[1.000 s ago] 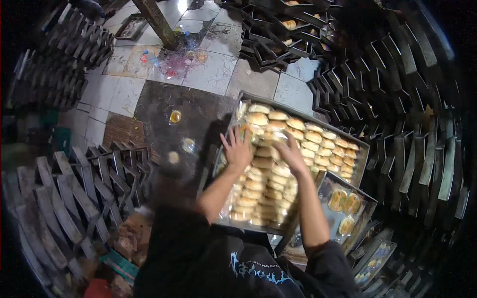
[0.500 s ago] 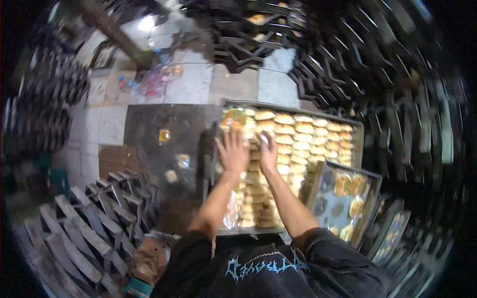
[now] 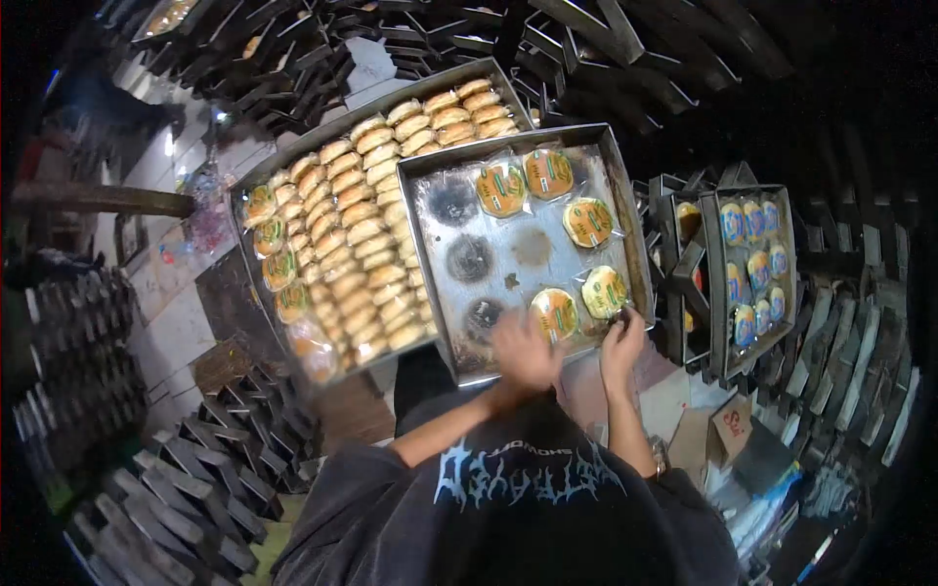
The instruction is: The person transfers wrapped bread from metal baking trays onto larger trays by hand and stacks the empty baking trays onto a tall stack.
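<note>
While bun [image 3: 604, 292] lies just beyond curled right hand [image 3: 622, 354], left hand [image 3: 528, 354] blurred, grip unclear

Left hand [image 3: 526, 356] is a motion-blurred mess, can't make out the fingers. Smaller tray [image 3: 503, 244] hides the lower right of the big bun tray [image 3: 322, 140]. Fine print on the labels [image 3: 501, 190] is too tiny, and the top edge chops off an upper-left tray [image 3: 156, 34].
</note>
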`<state>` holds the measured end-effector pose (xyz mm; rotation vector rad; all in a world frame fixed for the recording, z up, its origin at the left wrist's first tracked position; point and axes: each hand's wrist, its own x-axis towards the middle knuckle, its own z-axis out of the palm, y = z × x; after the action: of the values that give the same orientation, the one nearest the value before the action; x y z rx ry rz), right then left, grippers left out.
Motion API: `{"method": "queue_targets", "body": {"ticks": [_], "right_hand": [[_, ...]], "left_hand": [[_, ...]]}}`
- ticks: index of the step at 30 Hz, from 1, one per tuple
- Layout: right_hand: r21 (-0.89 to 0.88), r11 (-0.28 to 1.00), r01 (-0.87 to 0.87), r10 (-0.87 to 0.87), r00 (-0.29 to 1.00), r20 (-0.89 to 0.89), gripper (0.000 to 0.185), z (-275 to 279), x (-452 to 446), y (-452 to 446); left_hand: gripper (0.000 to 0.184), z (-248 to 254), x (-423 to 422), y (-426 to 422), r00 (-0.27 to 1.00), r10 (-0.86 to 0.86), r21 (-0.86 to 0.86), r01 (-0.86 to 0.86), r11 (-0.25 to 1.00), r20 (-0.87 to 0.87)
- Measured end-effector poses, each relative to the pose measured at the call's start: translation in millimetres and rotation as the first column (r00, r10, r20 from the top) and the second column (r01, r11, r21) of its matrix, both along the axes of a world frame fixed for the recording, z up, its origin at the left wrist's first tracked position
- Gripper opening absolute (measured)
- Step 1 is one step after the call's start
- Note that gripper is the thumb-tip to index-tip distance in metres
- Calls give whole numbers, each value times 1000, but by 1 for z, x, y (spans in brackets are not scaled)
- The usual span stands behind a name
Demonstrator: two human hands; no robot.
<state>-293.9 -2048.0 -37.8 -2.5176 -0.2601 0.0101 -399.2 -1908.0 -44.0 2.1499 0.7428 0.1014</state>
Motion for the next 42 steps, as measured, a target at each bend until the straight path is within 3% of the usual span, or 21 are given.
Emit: {"method": "queue_targets", "body": {"ticks": [1,2,4,6,9,13,15,17,19,20,21,22,24,26,27,30,34,36,38,40,42], "right_hand": [[2,1000,-5,5,1000,31,30,-3,9,-4],[7,1000,-29,29,999,28,30,-4,19,-6],[-20,983,-180,181,981,72,33,-11,38,-2],[-95,942,-322,315,946,-77,42,-13,55,-7],[-248,660,-709,656,705,-270,66,-21,72,-29],[-370,573,-731,669,678,-305,86,-34,64,-35],[-401,615,-679,612,731,-301,89,-33,56,-28],[-413,624,-663,622,742,-252,88,-44,51,-26],[-441,656,-613,536,789,-300,86,-33,40,-9],[-444,648,-619,546,784,-296,86,-36,40,-7],[-325,685,-652,591,758,-276,84,-40,41,-10],[-200,707,-679,632,733,-252,82,-44,44,-11],[94,769,-632,620,702,-351,76,-13,51,8],[372,813,-448,581,670,-462,75,58,23,69],[493,784,-376,606,633,-481,74,55,18,94],[425,764,-486,646,575,-502,73,71,-61,219],[252,745,-617,605,467,-645,72,-3,-167,370],[36,689,-724,643,588,-492,69,-80,-212,412],[-118,694,-710,566,640,-519,66,-94,-251,447],[-206,669,-714,546,661,-516,62,-101,-280,456],[-328,655,-680,524,722,-451,59,-99,-293,470]], "left_hand": [[69,13,19,-27,998,-56,232,62,971,-33],[69,13,34,-54,999,-31,236,39,971,-36],[81,-9,54,-90,935,96,-91,-134,987,-340],[84,-25,60,-98,902,155,-80,-204,976,-403],[81,-34,64,-103,867,176,52,-172,984,-466],[79,-36,70,-78,819,248,58,-256,965,-518],[79,-5,53,-51,877,-7,-220,-113,969,-480],[79,41,8,-4,907,-79,-292,-50,955,-414],[70,32,-61,42,971,75,67,-62,996,-226],[68,56,-94,73,939,189,199,-134,971,-289],[69,53,-132,95,922,326,435,-211,876,-210],[71,40,-161,114,828,467,577,-226,785,-311],[75,12,-198,147,710,598,482,-402,778,-372],[75,-22,-212,175,750,506,437,-319,841,-427],[75,-40,-218,184,765,475,411,-300,861,-436],[75,-83,-236,199,769,419,397,-235,887,-482],[69,-98,-245,207,771,416,307,-295,905,-482],[65,-94,-253,213,800,405,240,-329,913,-443],[64,-96,-265,215,805,306,269,-189,944,-508],[55,-80,-283,212,842,330,238,-248,939,-427],[47,-60,-297,228,805,578,164,-558,814,-134]]}}
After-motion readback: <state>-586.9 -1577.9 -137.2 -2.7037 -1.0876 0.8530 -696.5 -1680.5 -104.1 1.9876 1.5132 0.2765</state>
